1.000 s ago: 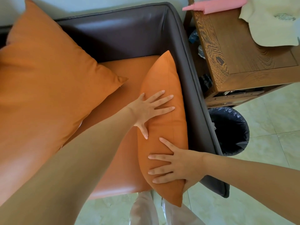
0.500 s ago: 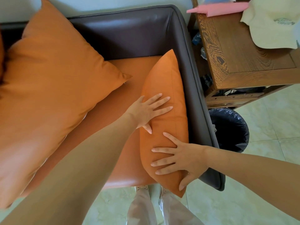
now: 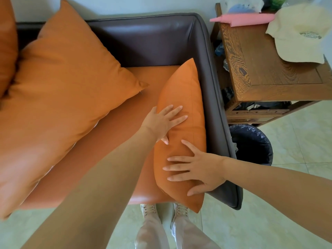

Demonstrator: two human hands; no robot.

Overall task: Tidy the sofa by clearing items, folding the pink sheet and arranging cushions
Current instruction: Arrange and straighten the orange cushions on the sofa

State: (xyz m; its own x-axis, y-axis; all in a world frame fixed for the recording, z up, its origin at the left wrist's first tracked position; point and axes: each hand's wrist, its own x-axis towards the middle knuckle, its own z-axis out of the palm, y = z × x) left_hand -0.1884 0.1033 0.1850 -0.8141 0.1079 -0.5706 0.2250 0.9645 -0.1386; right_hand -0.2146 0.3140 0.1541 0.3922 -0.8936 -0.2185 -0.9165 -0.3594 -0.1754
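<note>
Right hand (image 3: 203,169) flat, fingers spread, on near end of small cushion (image 3: 185,97) | left hand (image 3: 164,121) flat, fingers straight, on its middle | cushion leans on sofa armrest (image 3: 213,97), long axis running near-to-far, far corner toward backrest | large cushion (image 3: 59,97) further left against backrest | folded pink sheet (image 3: 244,19) on side table (image 3: 265,69)

Person, seen from above: bare arms, pale trousers, laced shoes.
Both forearms bare to the frame's edge, no sleeves, watch or rings visible on the left hand (image 3: 162,122) or right hand (image 3: 201,168). Light pinkish-beige trousers (image 3: 152,234), loose and faintly glossy. Pale beige lace-up shoes (image 3: 180,210) with matching laces.
</note>
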